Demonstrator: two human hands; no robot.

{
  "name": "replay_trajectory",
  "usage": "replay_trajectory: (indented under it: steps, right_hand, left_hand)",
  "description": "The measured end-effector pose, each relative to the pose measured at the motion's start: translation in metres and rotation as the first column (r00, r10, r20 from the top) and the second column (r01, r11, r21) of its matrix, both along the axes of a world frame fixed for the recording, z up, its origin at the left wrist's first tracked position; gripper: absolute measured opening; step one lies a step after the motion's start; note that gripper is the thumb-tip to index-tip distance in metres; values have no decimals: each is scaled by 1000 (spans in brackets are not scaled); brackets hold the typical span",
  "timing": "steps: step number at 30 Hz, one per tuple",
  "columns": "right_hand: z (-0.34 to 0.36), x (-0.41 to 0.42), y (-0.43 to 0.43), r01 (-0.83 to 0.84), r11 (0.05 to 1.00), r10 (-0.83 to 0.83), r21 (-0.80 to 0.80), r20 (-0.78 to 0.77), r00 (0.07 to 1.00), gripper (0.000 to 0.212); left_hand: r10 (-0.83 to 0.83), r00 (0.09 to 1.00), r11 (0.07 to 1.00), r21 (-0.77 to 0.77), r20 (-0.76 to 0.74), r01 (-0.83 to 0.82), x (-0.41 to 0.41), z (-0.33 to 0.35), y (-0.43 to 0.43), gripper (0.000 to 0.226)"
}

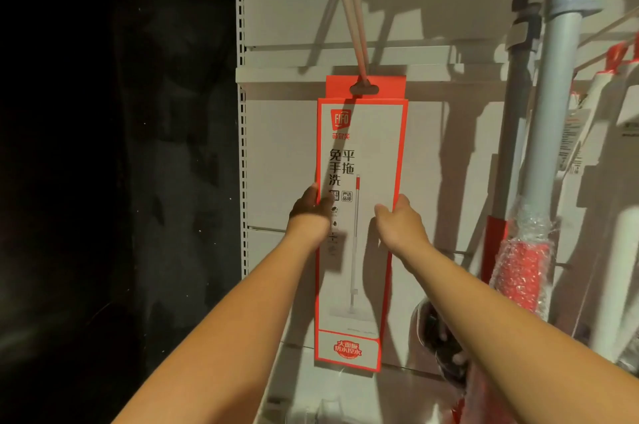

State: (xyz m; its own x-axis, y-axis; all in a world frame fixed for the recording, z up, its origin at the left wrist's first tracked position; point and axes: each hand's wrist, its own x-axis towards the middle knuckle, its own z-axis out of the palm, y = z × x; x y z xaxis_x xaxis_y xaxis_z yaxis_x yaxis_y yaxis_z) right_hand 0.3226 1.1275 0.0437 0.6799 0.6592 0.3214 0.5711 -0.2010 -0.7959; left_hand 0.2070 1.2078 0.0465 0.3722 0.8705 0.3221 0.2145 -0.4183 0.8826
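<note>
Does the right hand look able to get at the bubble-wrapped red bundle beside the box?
Probably yes, once it lets go: the right hand grips the box edge, and nothing stands between it and the bubble-wrapped bundle.

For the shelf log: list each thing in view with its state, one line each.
mop box: upright, hung by its top tab on the hook, held at both side edges.
hook: passes through the box's hang hole.
left hand: grips the box's left edge.
right hand: grips the box's right edge.
grey pole: leaning slightly, not touched.
red mop head: sealed in bubble wrap.
</note>
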Motion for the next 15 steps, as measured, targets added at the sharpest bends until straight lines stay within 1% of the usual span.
replay_trajectory:
  steps: [2, 3, 5, 6, 7, 9, 15]
  right_hand:
    - [7, -5, -11, 49, 978, -17, -203, 158, 987, 44]
    - [11, -9, -17, 76, 949, -2, -305, 239, 971, 37]
    - [17, -17, -29, 112, 884, 67, -453, 361, 930, 21]
    - [20, -21, -33, 120, 857, 107, -501, 401, 910, 19]
    - [20, -25, -37, 120, 836, 144, -535, 426, 893, 18]
    - [19, -33, -44, 108, 819, 198, -563, 455, 868, 21]
    - [1, -63, -57, 2, 799, 346, -602, 462, 816, 32]
  left_hand:
    - [69, 974, 991, 131, -216, -41, -10, 3, -5, 37]
    - [96, 937, 981, 194, -336, -31, -15, 4, -9, 35]
    - [147, 816, 958, 286, -559, 23, -27, 6, -18, 36]
    - [174, 751, 947, 317, -637, 49, -31, 6, -23, 36]
    - [199, 700, 938, 341, -685, 67, -36, 6, -29, 36]
    - [231, 651, 927, 366, -723, 78, -45, 6, -42, 34]
    - [277, 597, 928, 370, -753, 36, -76, -11, -89, 33]
